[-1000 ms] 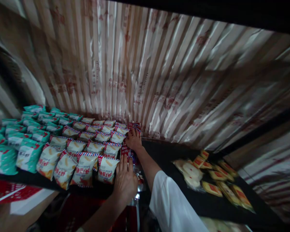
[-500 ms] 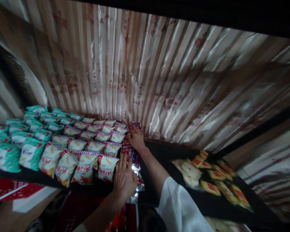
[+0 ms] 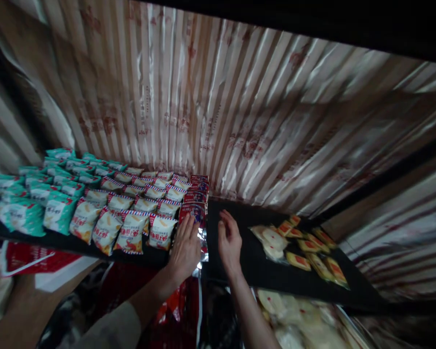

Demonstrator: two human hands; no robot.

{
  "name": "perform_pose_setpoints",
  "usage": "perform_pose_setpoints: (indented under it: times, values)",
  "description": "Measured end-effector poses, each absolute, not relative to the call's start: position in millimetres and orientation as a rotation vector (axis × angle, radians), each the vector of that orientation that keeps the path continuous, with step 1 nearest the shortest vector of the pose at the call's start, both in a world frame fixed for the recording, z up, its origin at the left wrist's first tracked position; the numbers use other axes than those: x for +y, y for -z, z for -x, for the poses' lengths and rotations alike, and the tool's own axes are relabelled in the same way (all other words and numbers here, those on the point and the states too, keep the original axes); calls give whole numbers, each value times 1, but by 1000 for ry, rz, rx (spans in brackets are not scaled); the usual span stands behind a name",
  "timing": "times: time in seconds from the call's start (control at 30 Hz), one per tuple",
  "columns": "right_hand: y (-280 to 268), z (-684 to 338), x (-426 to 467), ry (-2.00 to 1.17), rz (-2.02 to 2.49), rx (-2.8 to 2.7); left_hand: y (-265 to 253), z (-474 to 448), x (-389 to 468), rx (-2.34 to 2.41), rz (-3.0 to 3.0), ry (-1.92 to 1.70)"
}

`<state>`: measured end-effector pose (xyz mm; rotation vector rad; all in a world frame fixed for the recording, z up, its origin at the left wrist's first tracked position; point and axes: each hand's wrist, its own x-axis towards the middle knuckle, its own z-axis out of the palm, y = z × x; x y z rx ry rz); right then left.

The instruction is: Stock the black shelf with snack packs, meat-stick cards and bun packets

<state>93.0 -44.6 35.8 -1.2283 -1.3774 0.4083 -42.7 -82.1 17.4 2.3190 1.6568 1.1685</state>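
My left hand (image 3: 186, 245) lies with fingers stretched out on the front of a row of flat dark red packets (image 3: 195, 196) with silvery lower ends. My right hand (image 3: 230, 242) is apart from the packets, just to their right over the black shelf (image 3: 218, 271). Its fingers are slightly bent and hold nothing. Left of the red packets stand rows of white snack bags (image 3: 162, 231) with striped top edges.
Rows of teal snack bags (image 3: 60, 212) fill the left end. To the right lie round pale items in clear wrap (image 3: 274, 244) and several small yellow packs (image 3: 298, 261). Crinkled, printed sheeting (image 3: 189, 97) hangs behind. Below are a red bag (image 3: 178, 315) and more pale wrapped items (image 3: 301, 315).
My right hand has left the back of the red packet row and drawn toward me and to the right. The left hand stays on the front packets. The view has shifted slightly.
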Motion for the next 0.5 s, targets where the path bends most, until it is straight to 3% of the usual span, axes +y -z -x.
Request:
perform_pose_setpoints:
  times: [0.23,0.37,0.5]
  values:
    - [33,-84,-190,-820,1434,-1321,15,82,-181,1130,-2389,-1132]
    - [68,-66,-215,-1242,1506,-1660,67,110,-225,1354,-2100,-621]
    - [104,-44,-199,-1338,1581,-1950,109,137,-233,1792,-1628,-365]
